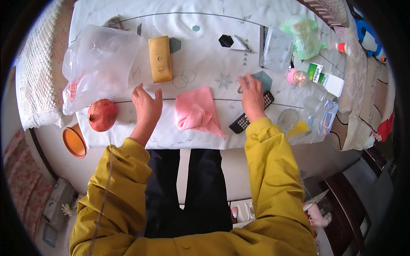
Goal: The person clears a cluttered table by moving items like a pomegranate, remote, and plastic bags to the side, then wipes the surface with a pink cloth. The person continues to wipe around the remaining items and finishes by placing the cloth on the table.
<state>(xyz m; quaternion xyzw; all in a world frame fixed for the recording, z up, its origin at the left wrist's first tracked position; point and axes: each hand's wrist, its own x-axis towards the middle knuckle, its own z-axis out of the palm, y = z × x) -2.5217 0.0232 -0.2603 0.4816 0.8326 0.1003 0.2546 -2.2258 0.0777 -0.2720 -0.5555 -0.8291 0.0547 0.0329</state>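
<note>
My left hand [146, 104] is above the near part of the table with thumb and fingers apart and nothing between them. A pomegranate [102, 115] lies to its left, and a gold box [160, 59] lies beyond it. Between my hands is a crumpled pink cloth [198, 112]. My right hand [251, 96] is over a small shiny object [239, 90], mostly hidden by the fingers; whether it is gripped I cannot tell. Under that wrist, partly covered, a black remote control [239, 124] lies diagonally on the table's marble-patterned cover.
A clear plastic bag [99, 60] spreads across the left. Farther right are a wrapped flat packet [277, 51], a green plastic bag [304, 38], a red paper cup [343, 48], white-and-green cards [331, 84] and a glass dish [288, 118]. An orange bin [74, 140] stands below the table's left corner.
</note>
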